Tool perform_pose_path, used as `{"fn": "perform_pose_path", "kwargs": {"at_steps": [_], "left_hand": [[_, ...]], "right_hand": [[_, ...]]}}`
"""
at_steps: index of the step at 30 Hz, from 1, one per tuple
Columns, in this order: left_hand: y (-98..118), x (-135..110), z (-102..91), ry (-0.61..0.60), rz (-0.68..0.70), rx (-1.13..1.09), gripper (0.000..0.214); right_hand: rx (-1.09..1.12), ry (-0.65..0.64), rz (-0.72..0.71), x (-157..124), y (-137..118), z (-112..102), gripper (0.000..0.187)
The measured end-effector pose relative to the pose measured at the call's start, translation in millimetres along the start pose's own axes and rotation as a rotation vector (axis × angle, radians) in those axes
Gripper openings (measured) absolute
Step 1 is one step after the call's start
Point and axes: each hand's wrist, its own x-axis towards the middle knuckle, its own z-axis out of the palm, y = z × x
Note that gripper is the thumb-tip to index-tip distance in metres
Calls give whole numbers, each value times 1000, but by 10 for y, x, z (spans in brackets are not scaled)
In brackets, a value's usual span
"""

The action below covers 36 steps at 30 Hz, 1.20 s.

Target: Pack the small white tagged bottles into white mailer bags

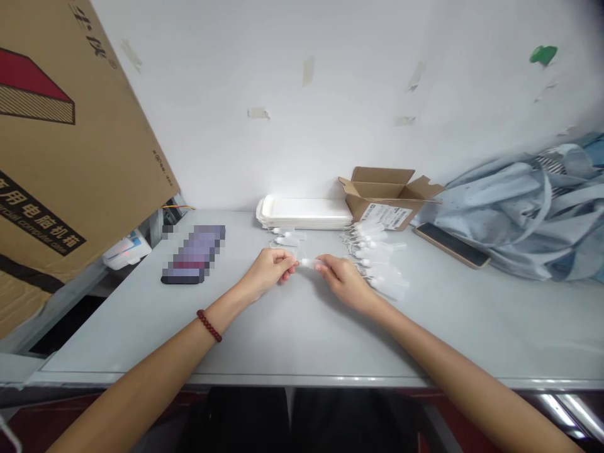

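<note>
Both my hands meet over the middle of the pale table [292, 327]. My left hand [270, 269], with a red bead bracelet on its wrist, pinches one end of a small white clear plastic piece [306, 262]. My right hand [343, 280] pinches the other end. Just behind the hands lie a few similar small white pieces [287, 239]. To the right of my right hand spreads a heap of several clear plastic pieces [380, 258].
A stack of white trays [304, 212] stands against the wall. Beside it is an open cardboard box [384, 196]. One phone [194, 254] lies at the left, another [452, 244] at the right by a blue garment [523, 211]. A large carton [61, 145] leans at the left.
</note>
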Motion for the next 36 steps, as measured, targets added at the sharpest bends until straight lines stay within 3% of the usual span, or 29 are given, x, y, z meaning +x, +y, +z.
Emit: {"fn": "perform_pose_path", "kwargs": {"at_steps": [30,36], "left_hand": [[-13,7,-29,-95,18,-21,21],[67,20,-67,-246,-21,-14,25]], "right_hand": [[-41,45,-67,-2,4,-19,25],[-17,63,-89,60,47,-85,25]]}}
